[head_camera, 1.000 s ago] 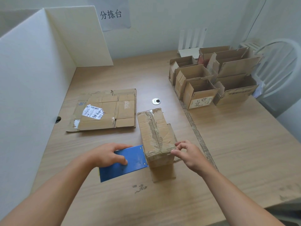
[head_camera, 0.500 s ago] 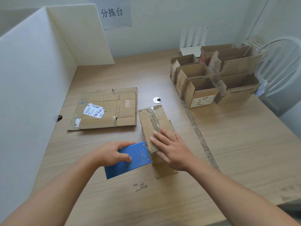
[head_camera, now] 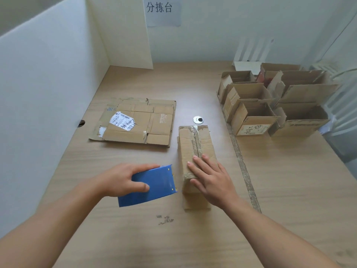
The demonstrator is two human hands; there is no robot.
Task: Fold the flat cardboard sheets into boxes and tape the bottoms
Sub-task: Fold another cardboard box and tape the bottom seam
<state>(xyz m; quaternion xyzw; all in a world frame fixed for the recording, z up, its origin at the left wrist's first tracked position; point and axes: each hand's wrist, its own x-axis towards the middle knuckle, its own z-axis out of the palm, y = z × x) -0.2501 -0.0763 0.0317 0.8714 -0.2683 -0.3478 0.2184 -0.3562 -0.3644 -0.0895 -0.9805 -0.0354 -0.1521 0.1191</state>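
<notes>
A small folded cardboard box (head_camera: 195, 144) stands on the wooden table (head_camera: 289, 190) with its bottom flaps up and a torn seam running along the top. My right hand (head_camera: 209, 177) lies flat on the near end of that box, fingers straight, pressing the flaps down. My left hand (head_camera: 119, 180) grips a blue tape dispenser (head_camera: 154, 185) just left of the box, its toothed end almost at the box's side. A stack of flat cardboard sheets (head_camera: 135, 122) lies further back on the left.
Several open folded boxes (head_camera: 270, 105) are grouped at the back right. A round metal grommet (head_camera: 198, 119) sits just behind the box. White partition boards (head_camera: 48, 84) wall off the left side and back corner. A white chair (head_camera: 343, 93) stands at the right edge.
My right hand went from pinching the box's near corner to lying flat on its top. My left hand brought the blue dispenser a little closer to the box.
</notes>
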